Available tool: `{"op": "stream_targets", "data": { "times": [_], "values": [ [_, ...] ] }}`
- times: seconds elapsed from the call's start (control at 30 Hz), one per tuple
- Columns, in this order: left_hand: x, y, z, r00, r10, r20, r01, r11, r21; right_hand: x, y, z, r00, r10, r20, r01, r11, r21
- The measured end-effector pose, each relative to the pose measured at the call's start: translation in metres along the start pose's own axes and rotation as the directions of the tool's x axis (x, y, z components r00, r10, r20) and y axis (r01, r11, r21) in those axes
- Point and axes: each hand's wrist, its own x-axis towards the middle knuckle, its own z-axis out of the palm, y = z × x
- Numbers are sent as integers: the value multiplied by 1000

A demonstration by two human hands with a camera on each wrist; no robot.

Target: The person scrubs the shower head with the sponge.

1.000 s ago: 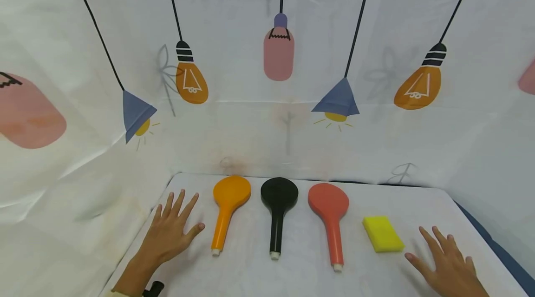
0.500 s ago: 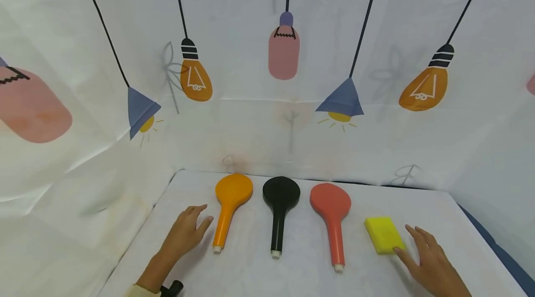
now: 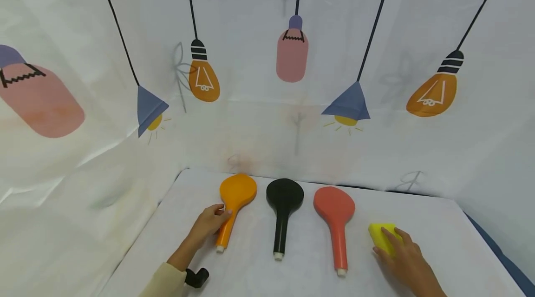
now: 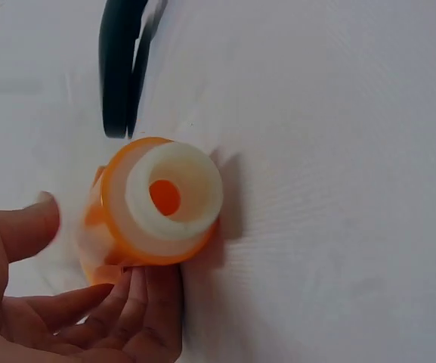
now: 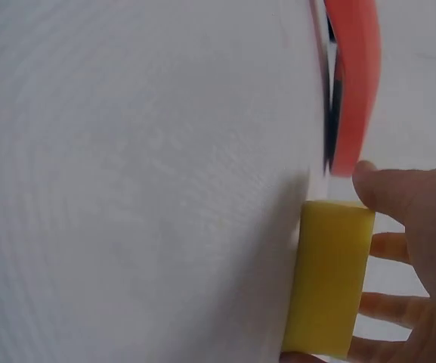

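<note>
An orange shower head, with a round head and a hollow white handle end, lies on the white table. My left hand is at its handle, the thumb over it in the head view. In the left wrist view, the thumb stands apart from the handle and the fingers are beside and beneath it. A yellow sponge lies at the right. My right hand reaches over it with spread fingers. The right thumb touches the sponge's corner in the right wrist view.
A black shower head and a coral-red shower head lie in a row between my hands. Behind the table hangs a white sheet printed with lamps and bulbs.
My left hand has moved right from beside the orange shower head onto its handle. My right hand has come left from the table onto the sponge. The view has shifted slightly.
</note>
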Motion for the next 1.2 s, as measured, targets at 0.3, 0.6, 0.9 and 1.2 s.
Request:
{"op": "stream_targets", "data": {
  "times": [0.3,0.6,0.9,1.2],
  "values": [
    [4,3,0,997,-54,59,61,988,-141,-3,-6,-2,999,-11,-47,11,1000,-8],
    [2,2,0,988,-87,128,130,914,-384,-9,-7,-5,982,-50,-185,59,997,46],
    [-11,8,15,993,-50,106,102,819,-565,-10,-35,-16,948,-133,-290,172,978,115],
    [-33,38,31,965,129,228,61,737,-673,3,-69,-19,943,-183,-277,239,953,185]
  ]
}}
